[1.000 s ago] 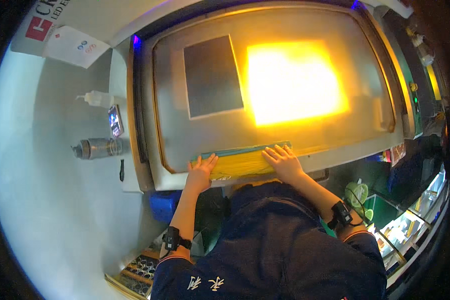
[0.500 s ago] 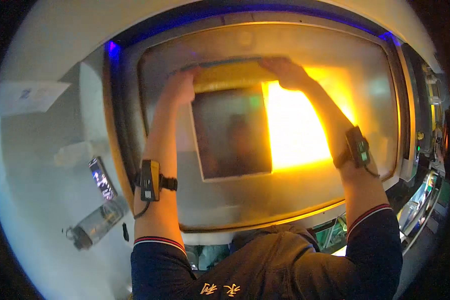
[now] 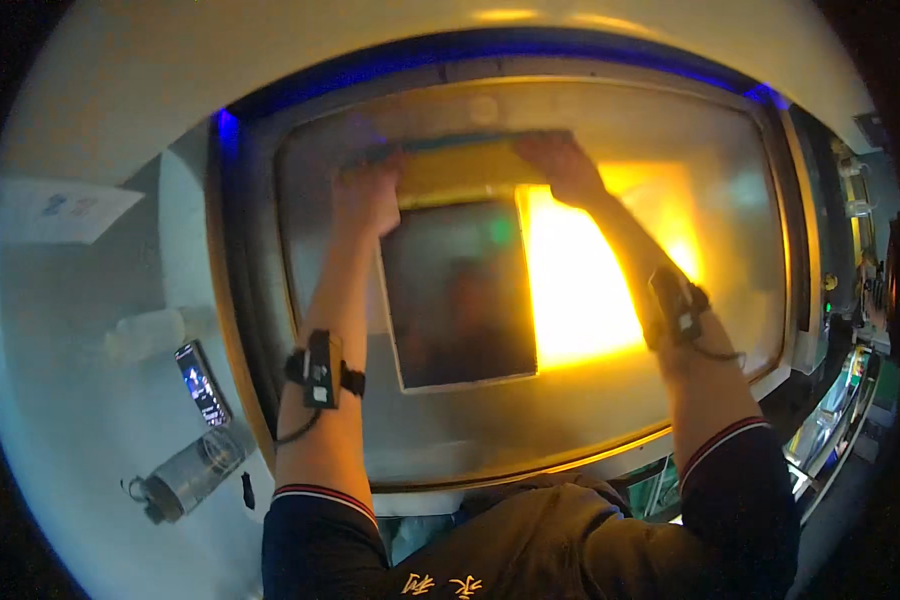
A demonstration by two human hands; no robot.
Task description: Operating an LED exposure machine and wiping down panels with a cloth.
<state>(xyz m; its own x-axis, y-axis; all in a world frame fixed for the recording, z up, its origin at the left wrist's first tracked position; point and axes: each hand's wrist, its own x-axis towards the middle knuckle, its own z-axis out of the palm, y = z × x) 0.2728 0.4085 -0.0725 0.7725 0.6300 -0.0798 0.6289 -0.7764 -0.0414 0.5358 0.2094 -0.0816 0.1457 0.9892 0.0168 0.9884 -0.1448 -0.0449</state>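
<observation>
A flat yellow board (image 3: 458,175) with a dark blue-green far edge spans the space between my two hands, seen at a steep slant. My left hand (image 3: 368,200) grips its left end, fingers curled round it. At the right end my right hand (image 3: 562,172) has closed on it, slightly blurred. Just nearer to me, a dark glossy rectangular panel (image 3: 460,310) with a pale border lies on the grey sheet (image 3: 450,430). A bright yellow lit rectangle (image 3: 580,290) glows beside it, partly behind my right forearm. Whether the board touches the sheet, I cannot tell.
A dark frame (image 3: 235,260) with blue-lit corners surrounds the sheet. On the pale ledge at left are a phone (image 3: 202,385), a clear bottle (image 3: 195,472), a small black object (image 3: 248,490) and a paper sheet (image 3: 65,210). Machine parts (image 3: 835,410) stand at far right.
The whole view has shifted a little, so the scene sits lower in the picture. Both my forearms have come slightly inward. The board stays in both hands.
</observation>
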